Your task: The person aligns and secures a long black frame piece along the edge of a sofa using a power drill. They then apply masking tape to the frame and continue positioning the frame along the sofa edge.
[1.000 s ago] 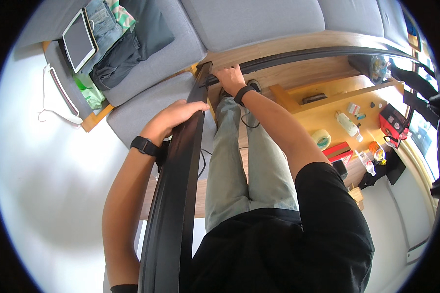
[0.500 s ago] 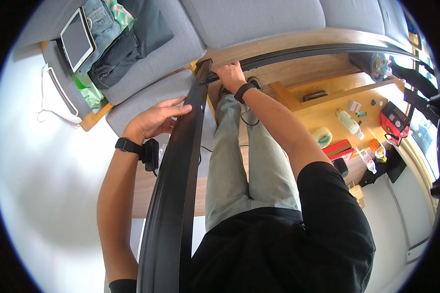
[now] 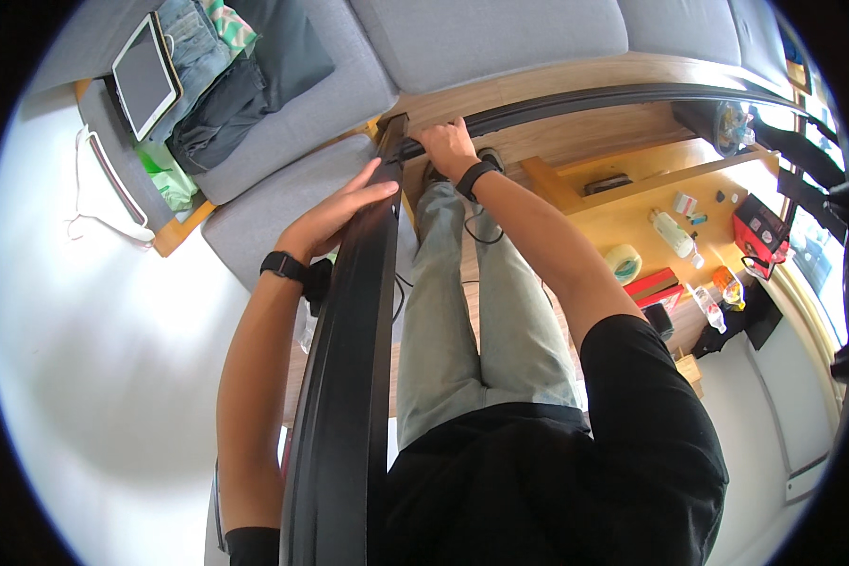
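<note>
Frame corner (image 3: pixel 398 141) between both hands' grip

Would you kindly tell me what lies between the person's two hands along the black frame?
In the head view, only the frame's corner joint lies between the left hand and the right hand; both rest on the black frame.

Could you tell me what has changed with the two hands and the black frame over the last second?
The left hand slid a little way back along the left rail of the black frame, toward the person, then forward again; it now lies flat on the rail with fingers outstretched. The right hand stayed clamped on the frame near its far corner. The frame and the grey sofa kept their places.
</note>
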A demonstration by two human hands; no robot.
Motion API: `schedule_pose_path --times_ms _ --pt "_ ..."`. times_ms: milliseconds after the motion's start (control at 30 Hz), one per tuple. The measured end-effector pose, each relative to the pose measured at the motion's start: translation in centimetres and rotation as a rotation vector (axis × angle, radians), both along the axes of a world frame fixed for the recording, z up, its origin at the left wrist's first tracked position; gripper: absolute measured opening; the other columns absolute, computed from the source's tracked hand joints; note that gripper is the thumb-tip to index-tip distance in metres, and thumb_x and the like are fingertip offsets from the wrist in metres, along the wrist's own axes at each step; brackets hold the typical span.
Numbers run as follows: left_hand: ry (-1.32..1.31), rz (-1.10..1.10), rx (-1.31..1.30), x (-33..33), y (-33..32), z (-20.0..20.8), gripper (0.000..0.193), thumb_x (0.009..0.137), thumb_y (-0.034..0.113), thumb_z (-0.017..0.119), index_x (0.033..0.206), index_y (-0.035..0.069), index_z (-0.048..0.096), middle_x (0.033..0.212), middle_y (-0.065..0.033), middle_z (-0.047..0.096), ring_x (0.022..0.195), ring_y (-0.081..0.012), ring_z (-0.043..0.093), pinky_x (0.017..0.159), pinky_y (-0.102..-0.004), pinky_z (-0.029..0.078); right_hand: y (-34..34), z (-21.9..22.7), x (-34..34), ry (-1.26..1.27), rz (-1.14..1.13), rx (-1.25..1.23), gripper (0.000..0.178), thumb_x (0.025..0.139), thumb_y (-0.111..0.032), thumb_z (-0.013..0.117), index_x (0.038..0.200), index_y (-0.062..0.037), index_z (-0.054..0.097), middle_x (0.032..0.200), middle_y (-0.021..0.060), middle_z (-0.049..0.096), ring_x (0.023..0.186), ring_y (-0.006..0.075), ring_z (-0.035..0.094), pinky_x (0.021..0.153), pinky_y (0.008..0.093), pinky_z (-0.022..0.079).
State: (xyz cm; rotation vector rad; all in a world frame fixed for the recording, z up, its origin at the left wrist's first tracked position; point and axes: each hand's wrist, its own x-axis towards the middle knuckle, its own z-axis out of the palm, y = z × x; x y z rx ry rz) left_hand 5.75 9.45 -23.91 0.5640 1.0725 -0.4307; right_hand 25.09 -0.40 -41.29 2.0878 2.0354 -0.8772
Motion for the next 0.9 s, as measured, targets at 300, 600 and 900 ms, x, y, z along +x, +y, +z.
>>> schedule_pose_path --times_ms 300,600,900 --pt "-0.024 -0.184 0.016 1.6 1.1 -1.6 0.095 0.087 0.042 0.071 0.161 0.026 0.014 0.104 -0.0123 0.054 0.069 -0.0207 0.061 0.063 -0.0428 0.060 -0.3 -0.2 0.0 -0.004 0.002 -0.017 0.018 0.091 -0.015 0.057 0.097 -0.0229 0.072 0.087 0.0024 0.074 0.086 0.0221 0.072 0.084 0.0414 0.042" --pt "0.041 -0.089 0.008 1.5 0.2 -3.3 0.089 0.083 0.034 0.069 0.159 0.023 0.024 0.083 -0.0094 0.057 0.058 -0.0211 0.062 0.053 -0.0366 0.056 -0.3 0.0 0.0 0.012 0.000 -0.016 0.019 0.091 -0.016 0.059 0.101 -0.0239 0.073 0.091 0.0015 0.072 0.088 0.0208 0.071 0.084 0.0423 0.042" --pt "0.155 -0.062 0.014 3.3 -0.1 -1.3 0.095 0.074 0.033 0.064 0.159 0.014 0.024 0.099 -0.0126 0.062 0.076 -0.0223 0.063 0.067 -0.0334 0.052 -0.3 -0.3 0.1 0.007 0.006 0.016 0.018 0.091 -0.017 0.058 0.098 -0.0228 0.073 0.085 0.0017 0.073 0.086 0.0216 0.072 0.085 0.0412 0.042"
